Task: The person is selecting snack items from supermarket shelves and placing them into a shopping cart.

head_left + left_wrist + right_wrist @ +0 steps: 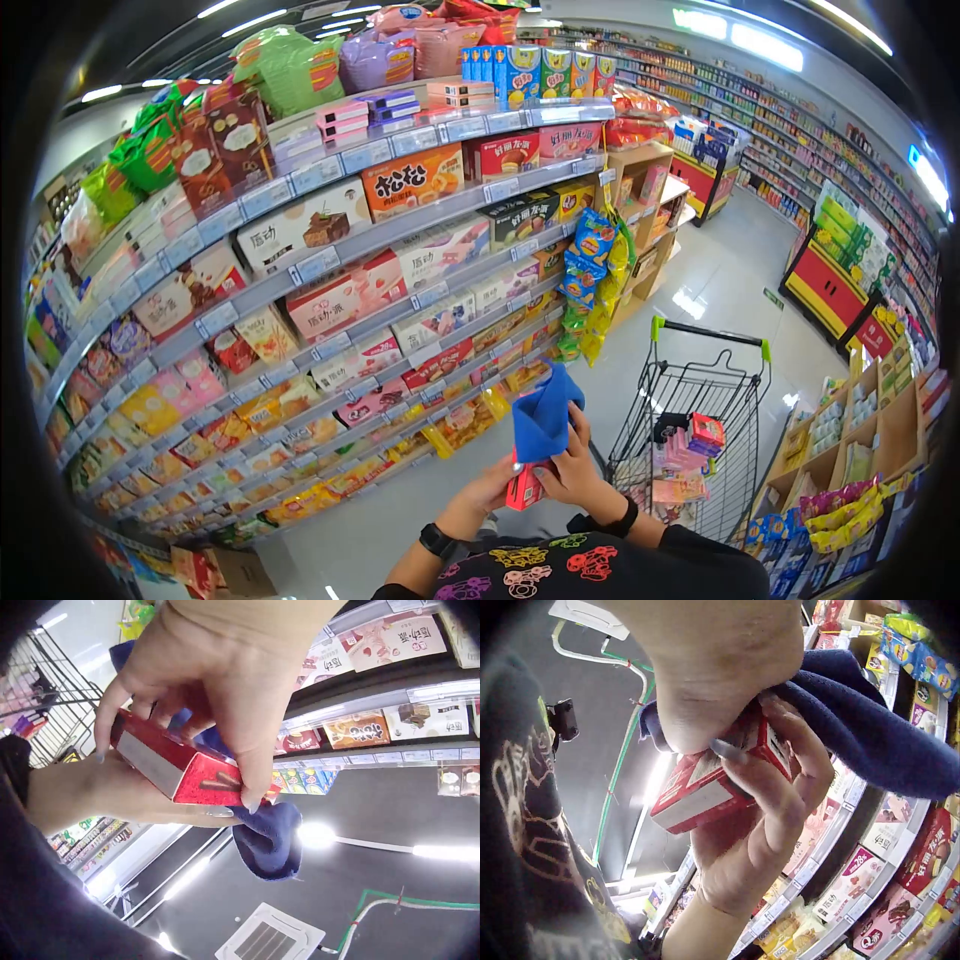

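A red box (524,490) is held in front of the body, a blue cloth (541,418) rising above it. My left hand (488,488) grips the box, thumb on one side and fingers on the other; the left wrist view shows this hand (225,667) over the red box (176,765). My right hand (580,472) holds the cloth against the box, its fingers partly hidden. In the right wrist view, the right hand (712,675) lies over the box (705,791), and the cloth (870,727) spreads out beside it.
Curved shelves (330,262) of boxed snacks fill the left side, with chip bags (588,265) hanging at their end. A cart (690,400) holding several packages stands at the right. Beyond it are wooden bins (835,450) and a red and yellow display (825,290).
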`<state>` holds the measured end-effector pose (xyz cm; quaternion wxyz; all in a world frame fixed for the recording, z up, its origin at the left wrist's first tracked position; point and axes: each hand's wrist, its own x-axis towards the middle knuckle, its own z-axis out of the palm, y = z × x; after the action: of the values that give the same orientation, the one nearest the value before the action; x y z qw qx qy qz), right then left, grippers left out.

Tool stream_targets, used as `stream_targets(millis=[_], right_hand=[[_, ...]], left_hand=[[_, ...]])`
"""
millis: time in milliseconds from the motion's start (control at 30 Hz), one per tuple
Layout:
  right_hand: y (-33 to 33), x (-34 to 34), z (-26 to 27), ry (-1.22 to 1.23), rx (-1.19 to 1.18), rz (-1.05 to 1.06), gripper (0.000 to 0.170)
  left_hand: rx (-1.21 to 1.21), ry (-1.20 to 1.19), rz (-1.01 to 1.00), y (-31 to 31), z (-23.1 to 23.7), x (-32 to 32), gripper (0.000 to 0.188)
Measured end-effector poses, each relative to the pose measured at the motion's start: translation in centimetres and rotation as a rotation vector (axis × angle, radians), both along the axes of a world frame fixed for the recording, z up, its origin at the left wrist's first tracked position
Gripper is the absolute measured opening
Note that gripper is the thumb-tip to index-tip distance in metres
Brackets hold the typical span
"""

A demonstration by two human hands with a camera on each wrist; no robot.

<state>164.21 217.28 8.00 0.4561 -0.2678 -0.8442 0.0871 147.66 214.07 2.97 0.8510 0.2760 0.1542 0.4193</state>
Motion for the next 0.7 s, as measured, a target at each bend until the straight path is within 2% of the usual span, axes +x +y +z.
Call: stream_targets(millis=[100, 233, 333, 367, 433, 567, 667, 700], right_hand=[[-1.3, 2.2, 1.9, 0.054, -0.010, -0.075, 0.049], [-3.9, 5.9, -0.5, 0.247, -0.273, -0.092, 0.042], [-5.5, 7.2, -2.8, 0.429, -0.396, -0.054, 0.036], [-6.0, 7.4, -3.8, 0.464, -0.448, -0.050, 0.034], [-6.5, 7.9, -5.4, 0.515, -0.558, -0.036, 0.032], [-7.5, 7.6, -5.2, 0.400, -0.629, -0.019, 0.031], [-8.5, 5.0, -4.7, 0.642, -0.872, -0.107, 0.032], [-8.4, 4.0, -5.3, 0.847, -1.010, -0.004, 0.035]], left_hand=[[0.025, -0.040, -0.103, -1.5, 0.0, 2.4, 0.066], [0.084, 0.074, -0.247, -4.0, -1.1, 4.5, 0.071], [-0.005, 0.135, -0.282, -6.2, -2.3, 5.6, 0.070], [-0.085, 0.173, -0.261, -7.4, -1.2, 5.7, 0.069], [-0.085, 0.163, -0.264, -8.5, -2.2, 5.5, 0.068], [-0.097, 0.211, -0.125, -10.5, -4.0, 4.9, 0.065], [-0.087, 0.231, -0.106, -11.3, -3.5, 3.5, 0.064], [-0.103, 0.342, -0.074, -11.9, -0.5, 2.9, 0.065]])
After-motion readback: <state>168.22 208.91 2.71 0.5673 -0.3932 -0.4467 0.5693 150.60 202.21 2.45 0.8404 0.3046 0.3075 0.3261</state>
